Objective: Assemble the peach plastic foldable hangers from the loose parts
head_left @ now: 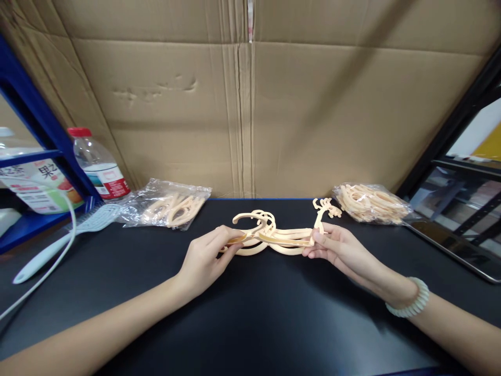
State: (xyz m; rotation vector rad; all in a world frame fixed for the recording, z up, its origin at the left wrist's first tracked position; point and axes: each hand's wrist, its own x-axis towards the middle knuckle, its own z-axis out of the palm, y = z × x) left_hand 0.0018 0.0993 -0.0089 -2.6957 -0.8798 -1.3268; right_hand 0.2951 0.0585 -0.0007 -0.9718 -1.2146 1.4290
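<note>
At the middle of the table, a cream plastic clothes hanger [287,242] is held level between both hands, its hook [250,215] pointing up and to the left. My left hand [207,256] pinches its left arm between thumb and fingers. Thumb and fingers of my right hand [340,249] are closed on its right end. A branched cream piece [323,209] rises right above that grip; its link to the hanger is unclear. More cream hangers [287,251] lie just behind and under the held one, partly hidden.
Clear plastic bags of cream hangers lie at back left [176,209] and back right [373,202]. On the left are a pale hairbrush [58,250], a white cable [43,277] and a red-capped bottle [104,167]. A flat dark tablet-like object [454,250] lies right. Cardboard [176,115] stands behind.
</note>
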